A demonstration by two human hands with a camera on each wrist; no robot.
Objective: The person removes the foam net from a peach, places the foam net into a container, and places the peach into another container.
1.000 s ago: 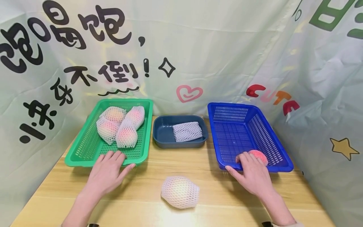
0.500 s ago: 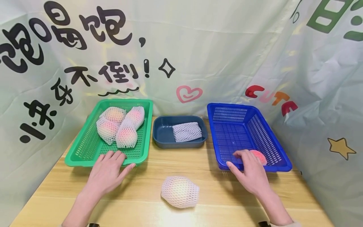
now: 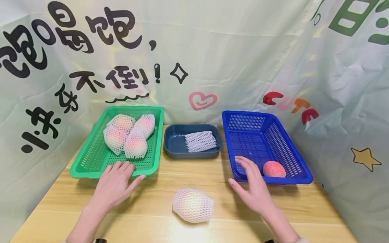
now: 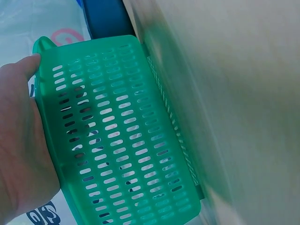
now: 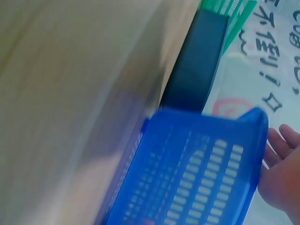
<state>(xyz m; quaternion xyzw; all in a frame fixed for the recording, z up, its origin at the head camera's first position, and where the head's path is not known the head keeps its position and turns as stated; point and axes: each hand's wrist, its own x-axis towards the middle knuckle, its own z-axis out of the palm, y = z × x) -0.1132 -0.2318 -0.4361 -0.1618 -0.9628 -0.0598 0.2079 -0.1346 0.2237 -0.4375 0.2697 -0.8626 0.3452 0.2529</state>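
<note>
My left hand [image 3: 117, 184] rests on the front rim of the green basket [image 3: 88, 174], its relaxed fingers draped over the edge. In the left wrist view the thumb [image 4: 32, 64] lies at the rim. Several peaches in white foam nets [image 3: 135, 145] sit inside that basket. Over the front left corner of the blue basket [image 3: 299, 179] is my right hand [image 3: 253, 189], fingers loosely extended and holding nothing. A bare pink peach [image 3: 274, 169] lies in this basket, right of the hand. Between the forearms, one netted peach [image 3: 193, 206] lies on the table.
A dark blue-grey tray [image 3: 174, 140] with a white foam net [image 3: 201, 141] in it stands between the baskets. Behind everything hangs a printed cloth [image 3: 243, 67], which also closes off both sides of the wooden table [image 3: 146, 216].
My right hand has moved left off the bare peach, which now shows in full in the blue basket. The left hand has stayed at the green basket's rim.
</note>
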